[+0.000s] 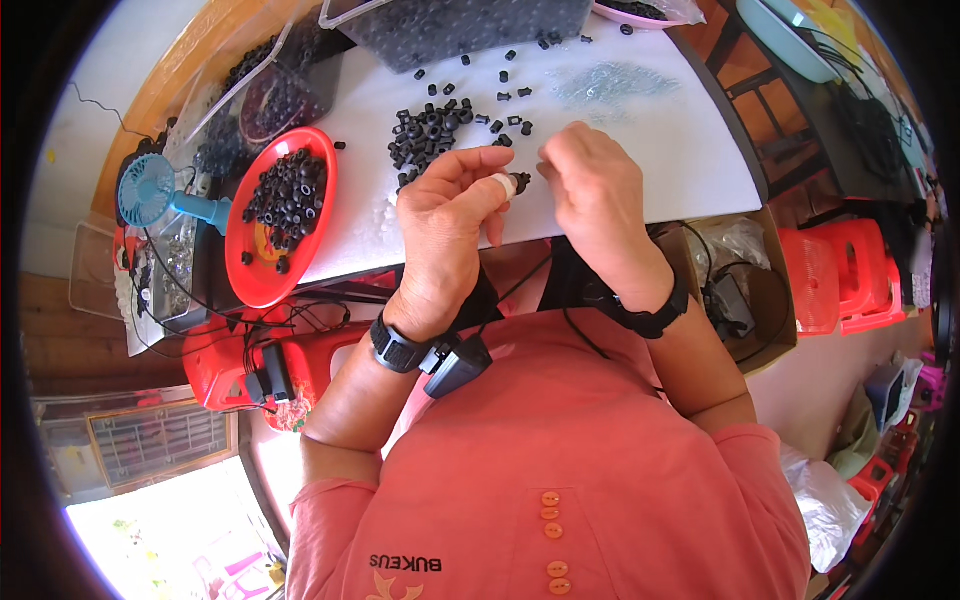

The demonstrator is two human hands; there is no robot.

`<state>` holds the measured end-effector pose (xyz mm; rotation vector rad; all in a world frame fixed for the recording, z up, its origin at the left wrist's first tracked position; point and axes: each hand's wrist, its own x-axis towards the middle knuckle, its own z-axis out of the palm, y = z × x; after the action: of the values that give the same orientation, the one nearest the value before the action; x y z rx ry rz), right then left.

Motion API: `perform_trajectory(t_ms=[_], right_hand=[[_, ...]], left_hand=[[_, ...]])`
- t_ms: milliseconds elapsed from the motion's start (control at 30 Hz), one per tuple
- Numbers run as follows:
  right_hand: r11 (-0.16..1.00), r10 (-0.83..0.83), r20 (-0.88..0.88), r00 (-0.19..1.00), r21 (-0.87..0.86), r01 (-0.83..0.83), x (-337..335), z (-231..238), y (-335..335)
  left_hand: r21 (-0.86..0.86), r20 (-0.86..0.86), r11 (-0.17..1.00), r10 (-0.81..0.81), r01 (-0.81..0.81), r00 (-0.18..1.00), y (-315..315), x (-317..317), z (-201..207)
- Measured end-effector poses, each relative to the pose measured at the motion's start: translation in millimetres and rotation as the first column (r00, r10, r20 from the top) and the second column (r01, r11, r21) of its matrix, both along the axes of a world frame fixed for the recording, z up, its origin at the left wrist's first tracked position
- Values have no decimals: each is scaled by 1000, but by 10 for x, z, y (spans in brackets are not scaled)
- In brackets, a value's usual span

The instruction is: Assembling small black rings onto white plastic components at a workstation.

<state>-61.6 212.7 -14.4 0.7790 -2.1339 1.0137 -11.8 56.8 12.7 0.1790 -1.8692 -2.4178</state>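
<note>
My left hand (450, 215) is closed, thumb against fingers, with a white wrap around the thumb tip. It pinches a small black plastic part (522, 183). Just to the right, my right hand (598, 200) hovers above the table with its fingers curled together; whatever lies between its fingertips is too small to make out. Beyond the left hand is a pile of small black plastic parts (425, 138). Several loose ones lie scattered around it. A patch of small clear pieces (615, 82) is spread farther back on the white tabletop (690, 165).
At the left, a red oval tray (325, 150) holds many black parts, beside a blue handheld fan (147, 190). Clear plastic bins (330, 18) with black parts stand along the back. A cardboard box (780, 300) and red stools (850, 265) are at the right.
</note>
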Motion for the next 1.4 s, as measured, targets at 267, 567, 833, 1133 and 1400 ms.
perform_trajectory(t_ms=[267,567,833,1133,1400], right_hand=[[984,136,2,991,-119,-135,43,104,54],[839,481,252,839,-409,-358,216,190,-50],[863,421,154,894,-370,-343,351,169,-58],[985,144,78,986,-110,-135,-78,219,237],[950,-82,-258,963,272,153,-201,123,161]], left_hand=[[-116,-33,992,-43,39,999,-70,23,-13],[-125,-62,989,-90,82,994,-74,103,34],[-310,60,935,-160,171,985,-97,180,187],[-163,108,978,-112,129,988,-210,111,159],[-127,48,984,-123,128,991,-325,154,24]])
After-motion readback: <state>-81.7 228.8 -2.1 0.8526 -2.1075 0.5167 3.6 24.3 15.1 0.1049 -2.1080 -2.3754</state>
